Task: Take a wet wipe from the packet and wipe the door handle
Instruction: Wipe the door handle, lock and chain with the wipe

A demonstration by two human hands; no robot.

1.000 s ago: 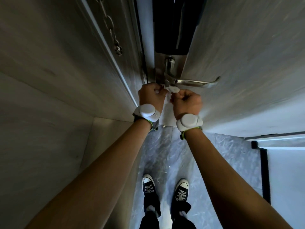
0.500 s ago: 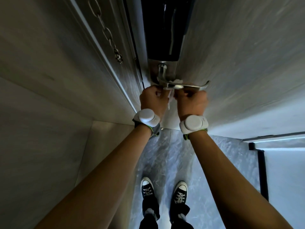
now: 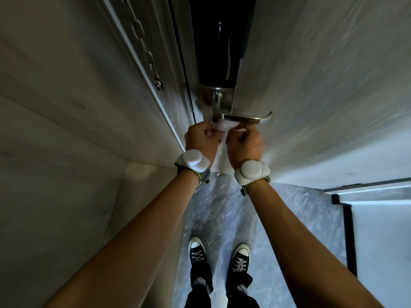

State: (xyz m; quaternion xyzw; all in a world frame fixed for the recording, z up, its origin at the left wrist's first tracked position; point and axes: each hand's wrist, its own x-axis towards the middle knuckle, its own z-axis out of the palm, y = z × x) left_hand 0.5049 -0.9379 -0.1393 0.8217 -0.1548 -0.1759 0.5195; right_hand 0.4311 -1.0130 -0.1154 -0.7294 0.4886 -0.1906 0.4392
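Both hands are raised to the door, just below the handle (image 3: pixel 242 117). The left hand (image 3: pixel 201 138) and the right hand (image 3: pixel 244 143) sit side by side, each curled closed with fingers pinching a white wipe (image 3: pixel 224 126) that stretches between them. The wipe bunches up against the underside of the handle near its pivot, at the left end of the lever; whether it actually touches the metal is hard to tell. A strip of the wipe hangs down in the gap between the two hands.

The handle is a silver lever running to the right from a plate (image 3: pixel 206 101) at the door's edge, with a dark panel (image 3: pixel 220 41) above it. A chain (image 3: pixel 144 47) hangs on the frame to the left. Each wrist carries a white band (image 3: pixel 192 160). Far below, two black shoes (image 3: pixel 196 252) stand on the marbled floor (image 3: pixel 289 218). No packet is visible.
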